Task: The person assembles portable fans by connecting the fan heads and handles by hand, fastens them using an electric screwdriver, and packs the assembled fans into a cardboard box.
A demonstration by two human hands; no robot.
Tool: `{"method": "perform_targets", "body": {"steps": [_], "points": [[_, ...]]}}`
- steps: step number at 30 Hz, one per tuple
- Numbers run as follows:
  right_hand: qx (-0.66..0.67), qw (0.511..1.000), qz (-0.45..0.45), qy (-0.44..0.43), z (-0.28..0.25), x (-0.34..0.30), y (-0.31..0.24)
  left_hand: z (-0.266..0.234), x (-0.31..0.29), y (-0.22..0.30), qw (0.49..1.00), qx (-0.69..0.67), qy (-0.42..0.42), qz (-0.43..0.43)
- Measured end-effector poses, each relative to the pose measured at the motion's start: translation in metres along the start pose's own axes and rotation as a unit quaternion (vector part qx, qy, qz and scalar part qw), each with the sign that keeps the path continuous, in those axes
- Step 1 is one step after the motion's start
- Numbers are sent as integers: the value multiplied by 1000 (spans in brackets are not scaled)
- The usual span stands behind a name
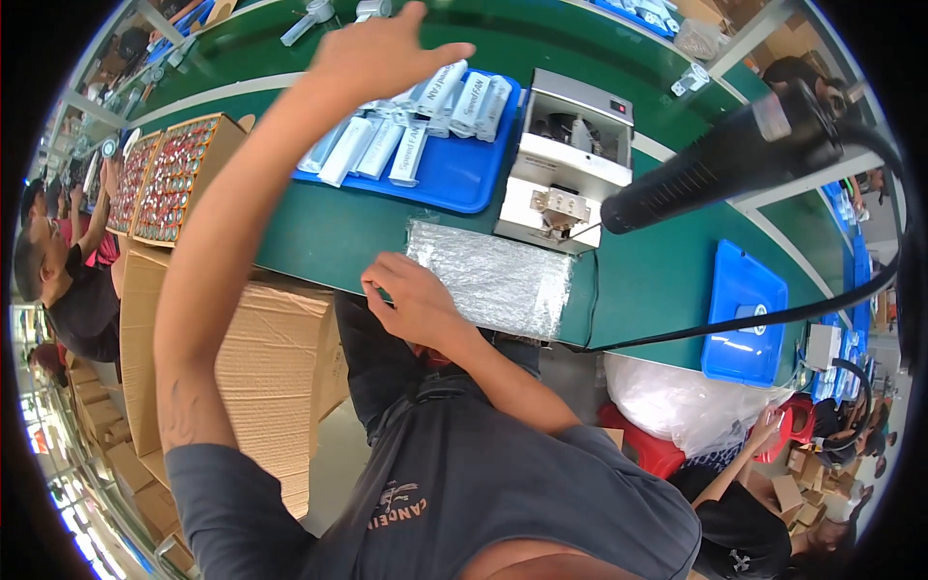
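Note:
My left hand [385,56] is stretched far out over the back of the blue tray [469,184], its thumb and a finger spread apart with nothing visible between them. Under and beside it, several slim white-and-light-blue packets [410,155] lie in that tray. Just beyond the fingertips is a pale blue handheld fan [373,9], partly hidden by the hand. My right hand [414,298] rests at the table's near edge with its fingers curled in and no object showing in them. It lies against the left border of a shiny clear plastic wrap sheet [493,278].
A grey metal machine [565,159] stands right of the tray, with a black electric screwdriver [715,159] hanging beside it. Farther right is a second blue tray [739,338]. Left are a partitioned carton of round parts [169,179] and an open cardboard box [271,367]. Other people sit on both sides.

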State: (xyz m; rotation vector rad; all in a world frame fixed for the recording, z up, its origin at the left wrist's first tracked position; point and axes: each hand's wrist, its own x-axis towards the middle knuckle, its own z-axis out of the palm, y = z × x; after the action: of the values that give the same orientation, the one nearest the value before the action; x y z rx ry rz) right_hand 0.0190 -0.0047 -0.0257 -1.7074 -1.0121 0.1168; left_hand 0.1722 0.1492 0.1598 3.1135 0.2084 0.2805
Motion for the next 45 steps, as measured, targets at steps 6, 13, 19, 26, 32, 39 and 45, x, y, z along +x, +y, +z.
{"method": "perform_targets", "body": {"steps": [6,13,19,26,32,39,45], "points": [[-45,999,23,-7,-5,-3,19,-78,-168,-147,905,-332,-264,-26],[-120,992,25,-44,2,5,-8,18,-391,-346,706,-272,-528,-385],[-209,973,50,-88,8,6,-3,205,-592,-364,757,-50,-539,-366],[-236,965,85,-78,9,6,-9,216,-608,-252,800,-158,-450,-363],[-204,975,68,-55,16,8,-2,220,-611,-219,814,-223,-381,-378],[-209,972,78,-74,7,6,-4,223,-606,-212,805,-219,-365,-413],[-202,974,78,-73,7,6,-5,239,-607,-196,803,-189,-297,-481]]}}
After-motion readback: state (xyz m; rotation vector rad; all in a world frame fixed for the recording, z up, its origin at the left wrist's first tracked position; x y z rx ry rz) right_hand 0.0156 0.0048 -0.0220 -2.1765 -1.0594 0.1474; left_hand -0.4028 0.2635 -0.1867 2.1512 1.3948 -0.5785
